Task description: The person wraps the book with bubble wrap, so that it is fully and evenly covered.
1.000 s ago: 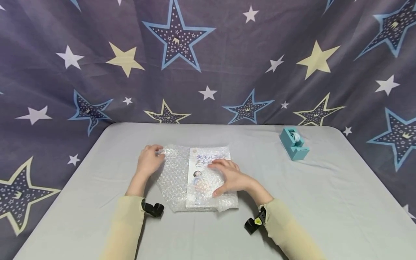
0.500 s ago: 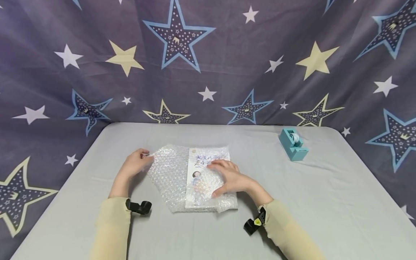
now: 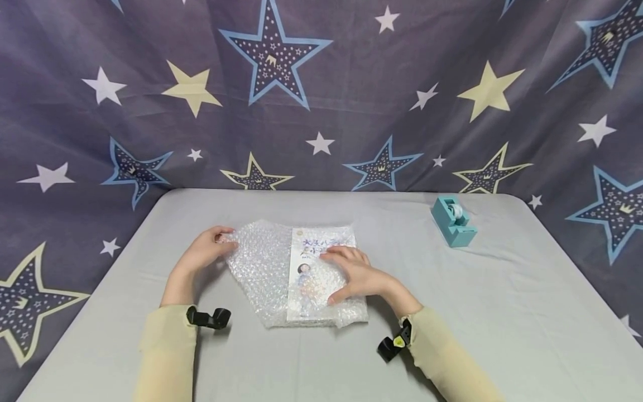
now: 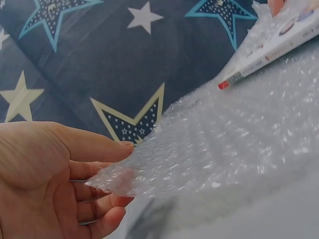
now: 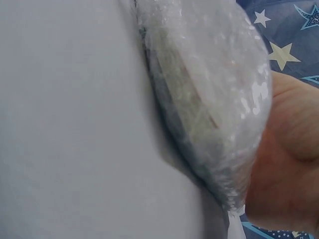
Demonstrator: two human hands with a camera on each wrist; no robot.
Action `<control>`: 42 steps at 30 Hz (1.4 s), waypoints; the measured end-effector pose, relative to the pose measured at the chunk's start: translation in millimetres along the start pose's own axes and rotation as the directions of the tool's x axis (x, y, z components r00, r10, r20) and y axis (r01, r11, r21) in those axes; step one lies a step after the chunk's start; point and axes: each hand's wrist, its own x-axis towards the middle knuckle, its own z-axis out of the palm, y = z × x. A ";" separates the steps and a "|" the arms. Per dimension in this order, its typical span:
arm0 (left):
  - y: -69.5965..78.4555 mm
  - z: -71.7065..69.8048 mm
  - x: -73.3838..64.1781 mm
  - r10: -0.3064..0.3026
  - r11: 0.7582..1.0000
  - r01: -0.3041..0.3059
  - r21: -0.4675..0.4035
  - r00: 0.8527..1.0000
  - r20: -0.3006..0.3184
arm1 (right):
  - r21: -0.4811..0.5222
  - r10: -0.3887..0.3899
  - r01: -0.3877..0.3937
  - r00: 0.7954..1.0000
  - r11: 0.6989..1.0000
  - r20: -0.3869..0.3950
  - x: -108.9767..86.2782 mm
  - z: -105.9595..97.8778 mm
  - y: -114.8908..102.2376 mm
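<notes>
A white picture-cover book (image 3: 300,304) lies at mid-table with bubble wrap (image 3: 258,268) beneath it and folded over its right part. My left hand (image 3: 203,250) pinches the far left corner of the loose flap between thumb and fingers. In the left wrist view this flap (image 4: 214,144) slopes up off the table, and the book's spine (image 4: 271,55) shows beyond it. On the wrapped right half of the cover my right hand (image 3: 360,276) rests with thumb and fingers spread. The right wrist view shows the wrapped right edge of the bundle beside that hand (image 5: 291,159).
A teal tape dispenser (image 3: 453,223) with a roll of tape stands at the back right of the table. Grey cloth (image 3: 507,312) covers the tabletop. A dark star-patterned curtain (image 3: 321,72) hangs behind and along both sides.
My left hand has moved left along with the wrap's left corner, drawing the flap outward, and the flap now sits slightly higher. The right hand has stayed on the book.
</notes>
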 end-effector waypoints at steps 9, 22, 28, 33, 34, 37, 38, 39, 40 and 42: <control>13.4 -1.0 -2.3 0.040 0.994 -0.040 -0.099 0.999 -0.011 | -0.002 -0.008 0.008 1.000 1.000 -0.010 -0.2 -0.3 -1.4; 19.1 3.4 -7.4 0.197 0.968 -0.154 -0.197 0.956 0.218 | 0.011 -0.010 0.010 1.000 1.000 -0.008 -0.3 -1.2 -1.7; 20.0 8.3 -8.6 0.232 0.962 -0.180 -0.205 0.936 0.266 | 0.001 -0.006 0.006 1.000 1.000 -0.007 -0.2 1.2 0.1; 25.0 11.0 -8.8 0.238 0.958 -0.183 -0.222 0.938 0.254 | -0.005 -0.007 0.007 1.000 1.000 -0.008 0.0 2.9 0.9; 26.1 11.5 -8.7 0.243 0.956 -0.188 -0.225 0.938 0.248 | -0.004 -0.008 0.008 1.000 1.000 -0.011 0.1 2.9 1.0; 29.4 13.1 -8.9 0.258 0.949 -0.203 -0.240 0.938 0.230 | -0.001 -0.010 0.010 1.000 1.000 -0.015 0.3 2.8 0.9; 30.6 13.7 -9.0 0.263 0.948 -0.208 -0.241 0.939 0.223 | 0.001 -0.011 0.011 1.000 1.000 -0.015 0.3 2.7 0.9; 31.6 14.5 -8.9 0.267 0.947 -0.214 -0.239 0.939 0.217 | 0.001 -0.010 0.010 1.000 1.000 -0.015 0.3 2.6 0.7; 32.8 15.4 -8.8 0.272 0.946 -0.220 -0.239 0.938 0.213 | 0.002 -0.011 0.011 1.000 1.000 -0.015 0.3 2.4 0.5; 34.9 17.1 -8.2 0.279 0.944 -0.229 -0.236 0.937 0.208 | 0.003 -0.011 0.011 1.000 1.000 -0.016 0.4 2.2 0.2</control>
